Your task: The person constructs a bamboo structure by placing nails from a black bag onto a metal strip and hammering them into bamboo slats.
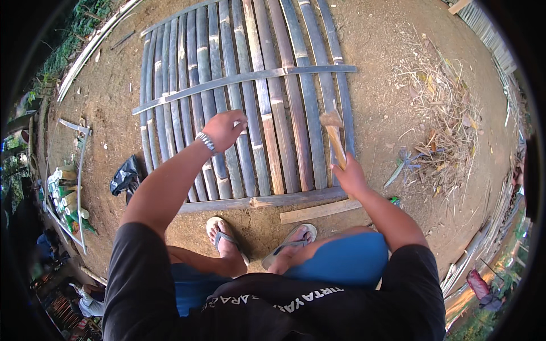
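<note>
A panel of dark split-bamboo slats [277,113] lies on the ground before me, with a cross strip [222,81] over its middle and a bamboo rail [273,200] along its near end. My left hand [224,131] is over the slats left of centre, its fingers closed in a pinch. Something small and pale shows at the fingertips, too small to name. On the right side of the panel, my right hand [350,176] grips the wooden handle of a hammer [336,145]. The hammer's brownish head points away from me, above the right-hand slats.
A loose flat strip [318,212] lies by the panel's near edge, close to my sandalled feet. To the left are a black plastic bag [126,176] and a stick frame [81,170] beside bottles. Dry straw and leaves [446,113] are heaped on the right.
</note>
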### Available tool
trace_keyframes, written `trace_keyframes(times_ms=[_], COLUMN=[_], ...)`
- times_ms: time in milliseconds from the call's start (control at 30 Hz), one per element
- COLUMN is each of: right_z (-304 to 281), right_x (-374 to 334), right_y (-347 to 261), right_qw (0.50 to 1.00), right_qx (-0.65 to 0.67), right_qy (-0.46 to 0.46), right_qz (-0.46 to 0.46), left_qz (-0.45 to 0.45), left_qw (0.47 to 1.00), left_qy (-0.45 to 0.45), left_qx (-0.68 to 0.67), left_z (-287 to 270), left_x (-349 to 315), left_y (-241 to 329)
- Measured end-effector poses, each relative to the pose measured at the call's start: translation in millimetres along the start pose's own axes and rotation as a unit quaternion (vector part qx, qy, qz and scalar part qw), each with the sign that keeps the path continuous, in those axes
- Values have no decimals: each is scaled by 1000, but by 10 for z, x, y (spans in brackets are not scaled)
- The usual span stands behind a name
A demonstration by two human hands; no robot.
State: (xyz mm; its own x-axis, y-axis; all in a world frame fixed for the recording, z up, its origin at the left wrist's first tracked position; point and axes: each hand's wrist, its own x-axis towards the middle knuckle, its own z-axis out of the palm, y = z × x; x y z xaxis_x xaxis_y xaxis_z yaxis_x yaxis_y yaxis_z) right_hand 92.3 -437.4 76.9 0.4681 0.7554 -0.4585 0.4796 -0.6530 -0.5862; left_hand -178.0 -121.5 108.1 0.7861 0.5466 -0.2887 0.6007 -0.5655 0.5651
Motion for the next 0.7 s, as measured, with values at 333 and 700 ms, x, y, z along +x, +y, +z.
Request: trace_keyframes(times_ms=[333,700], right_z=[757,966], right_x=[966,1128], right_y=[-709,-1044], right_qw=[999,993], right_qx=[-10,-31], right_qy=[30,84], right_qz=[37,75], left_qz=[42,46], left_qw=[975,991], left_qy=[34,50], left_qx=[214,116], left_z=[1150,1269], left_x=[744,728], left_y=[11,-108])
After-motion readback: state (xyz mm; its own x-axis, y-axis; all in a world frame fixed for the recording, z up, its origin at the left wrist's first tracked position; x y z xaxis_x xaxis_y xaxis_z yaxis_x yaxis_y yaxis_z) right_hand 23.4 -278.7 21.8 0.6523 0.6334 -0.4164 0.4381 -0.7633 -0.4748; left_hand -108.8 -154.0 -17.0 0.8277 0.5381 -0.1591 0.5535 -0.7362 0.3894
